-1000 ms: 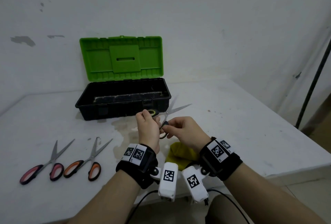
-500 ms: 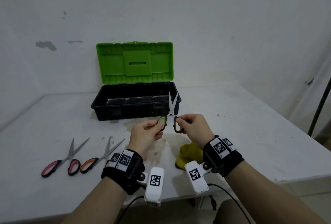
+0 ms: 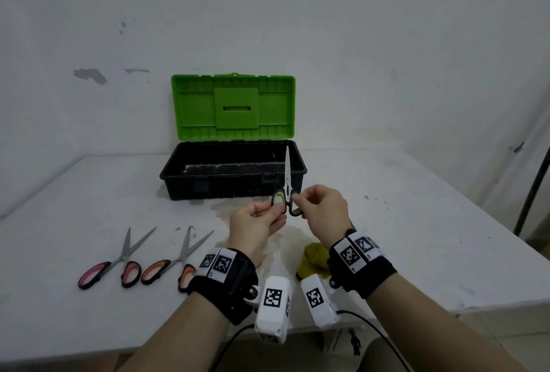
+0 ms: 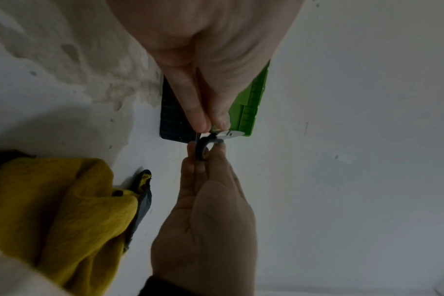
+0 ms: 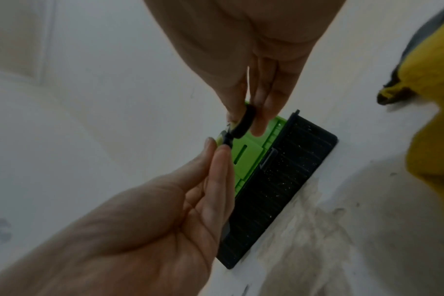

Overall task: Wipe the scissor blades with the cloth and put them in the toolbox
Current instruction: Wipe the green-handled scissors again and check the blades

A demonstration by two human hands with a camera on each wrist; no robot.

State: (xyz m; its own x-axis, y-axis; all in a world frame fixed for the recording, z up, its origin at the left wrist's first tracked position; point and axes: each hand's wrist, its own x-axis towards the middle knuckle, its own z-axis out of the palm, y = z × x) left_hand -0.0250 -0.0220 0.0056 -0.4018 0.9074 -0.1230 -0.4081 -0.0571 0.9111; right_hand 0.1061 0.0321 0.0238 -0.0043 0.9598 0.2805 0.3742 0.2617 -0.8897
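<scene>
Green-and-black-handled scissors (image 3: 287,190) are held upright in front of the toolbox (image 3: 178,175), blades together and pointing up. My left hand (image 3: 277,211) pinches the left handle loop, and my right hand (image 3: 298,202) pinches the right loop. In the left wrist view the dark handle loop (image 4: 202,150) sits between the fingertips of both hands. The right wrist view shows the scissors (image 5: 243,124) the same way. The yellow cloth (image 3: 312,258) lies crumpled on the table under my right wrist. The toolbox is black, with its green lid (image 3: 233,106) open against the wall.
Pink-handled scissors (image 3: 110,264) and orange-handled scissors (image 3: 169,264) lie with blades apart on the table's left front. The white table (image 3: 416,223) has a stained patch in front of the toolbox. A dark pole (image 3: 532,187) stands at the far right.
The scissors turned from pointing up-right to upright, and their blades went from spread to together. Both hands moved the two handle loops toward each other.
</scene>
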